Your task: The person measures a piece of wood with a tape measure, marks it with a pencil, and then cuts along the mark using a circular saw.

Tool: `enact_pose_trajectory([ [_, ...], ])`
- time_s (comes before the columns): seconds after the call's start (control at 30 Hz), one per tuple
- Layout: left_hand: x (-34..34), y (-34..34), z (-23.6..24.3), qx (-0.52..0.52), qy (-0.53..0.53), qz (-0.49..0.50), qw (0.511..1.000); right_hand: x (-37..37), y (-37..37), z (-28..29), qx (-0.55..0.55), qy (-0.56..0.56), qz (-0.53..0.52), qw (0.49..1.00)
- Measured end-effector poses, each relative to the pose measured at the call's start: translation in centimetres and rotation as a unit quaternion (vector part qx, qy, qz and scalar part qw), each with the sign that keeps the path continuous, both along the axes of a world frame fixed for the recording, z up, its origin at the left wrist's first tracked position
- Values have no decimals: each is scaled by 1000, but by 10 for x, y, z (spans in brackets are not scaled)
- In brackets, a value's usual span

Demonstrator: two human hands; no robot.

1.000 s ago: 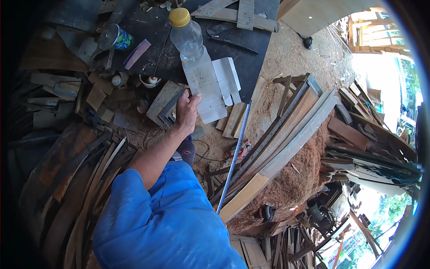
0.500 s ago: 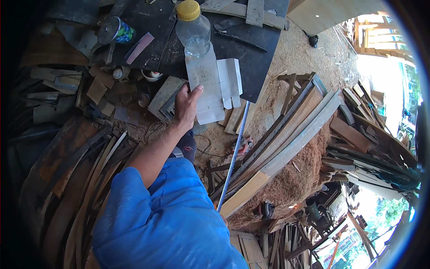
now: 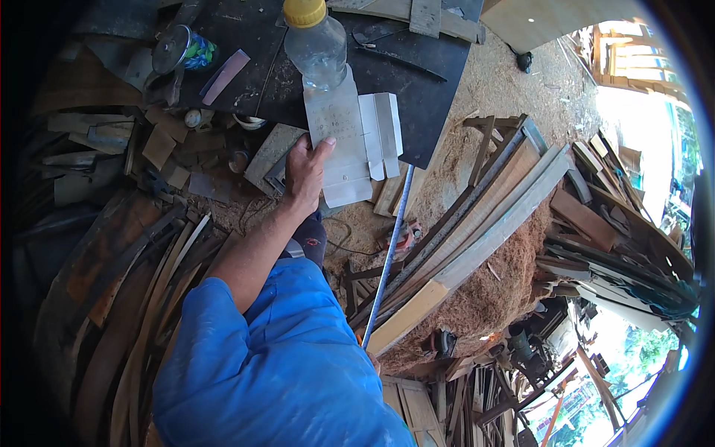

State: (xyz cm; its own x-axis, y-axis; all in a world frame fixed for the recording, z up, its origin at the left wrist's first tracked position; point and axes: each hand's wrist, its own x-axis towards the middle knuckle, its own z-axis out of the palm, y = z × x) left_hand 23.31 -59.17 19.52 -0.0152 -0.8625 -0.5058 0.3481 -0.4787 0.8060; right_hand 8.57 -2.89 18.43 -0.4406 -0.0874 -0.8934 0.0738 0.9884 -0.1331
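Observation:
My left hand (image 3: 305,173) grips the lower left edge of an unfolded piece of grey-white cardboard (image 3: 339,156), thumb on top and the other fingers beneath. Faint pencil marks show on its face. The cardboard's far end lies at the dark table (image 3: 432,112), against a clear plastic jar (image 3: 319,56) with a yellow lid. Only a sliver of my right hand (image 3: 374,363) shows beside my blue shirt, next to the orange edge of a tape measure. The tape measure's pale blade (image 3: 387,261) stretches from there up to the table's near edge. Most of that hand is hidden.
A patterned can (image 3: 195,52) and a pinkish strip (image 3: 226,77) lie on the table, with a thin dark blade-like tool (image 3: 402,61). Long planks (image 3: 469,231) lean over a shavings heap (image 3: 484,287) on the right. Curved boards (image 3: 149,320) are stacked at left.
The view has shifted slightly, so the jar, can and table sit a little further left and higher. My left hand keeps its grip on the cardboard. A bit more of the right hand shows.

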Motion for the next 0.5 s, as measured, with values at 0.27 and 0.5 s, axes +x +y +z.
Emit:
enact_pose_trajectory([
  [0.27, -5, -1, -12, 12, 11, 35, 999, 52, 11, 0, -20, 23, -67, 997],
  [0.5, -6, 108, -105, 282, -50, -293, 912, 64, -12, 5, -53, 71, -90, 992],
])
